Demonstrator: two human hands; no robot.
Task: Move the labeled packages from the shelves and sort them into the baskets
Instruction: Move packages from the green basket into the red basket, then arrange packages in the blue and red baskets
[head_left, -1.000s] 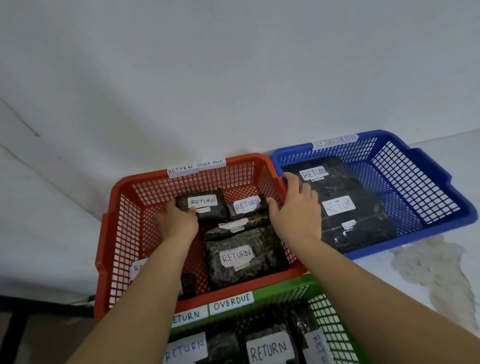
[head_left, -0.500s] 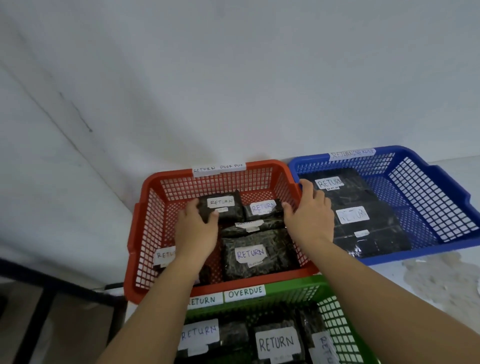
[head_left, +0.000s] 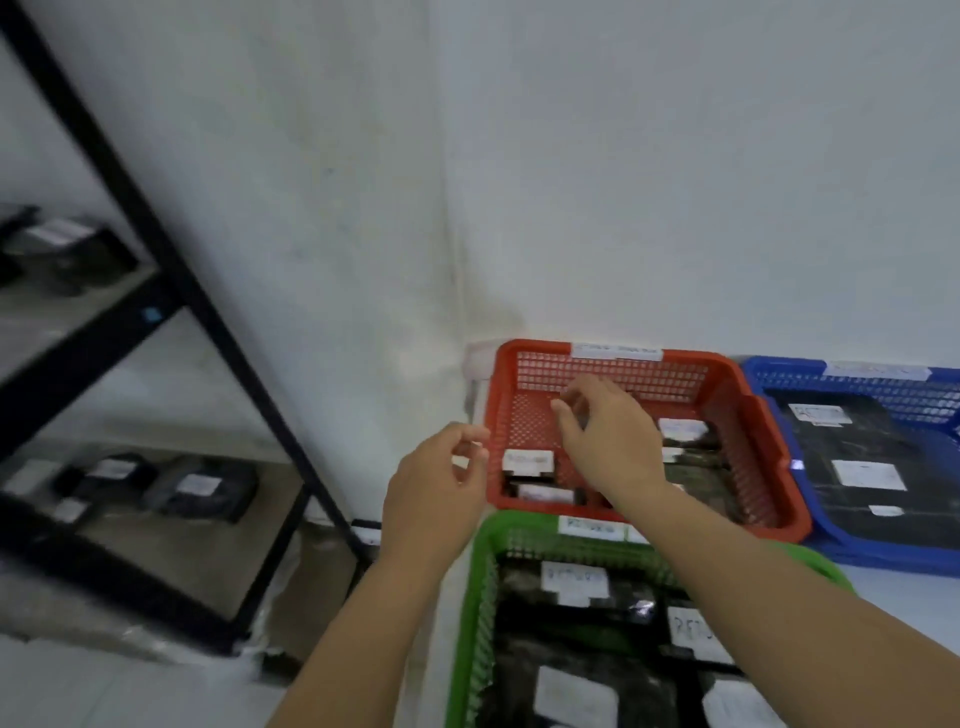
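Soft, even light washes the white wall, bright but flat, source out of sight. Motion blur smears everything: labels on the packages in the red basket are unreadable, and the black shelf frame left of that basket is streaked, its packages mere dark smudges. Both hands, the left hand and right hand, show soft edges. Small glare sparkles on the blue basket just right of the red one. The shelf upright leans, bent by the wide lens.
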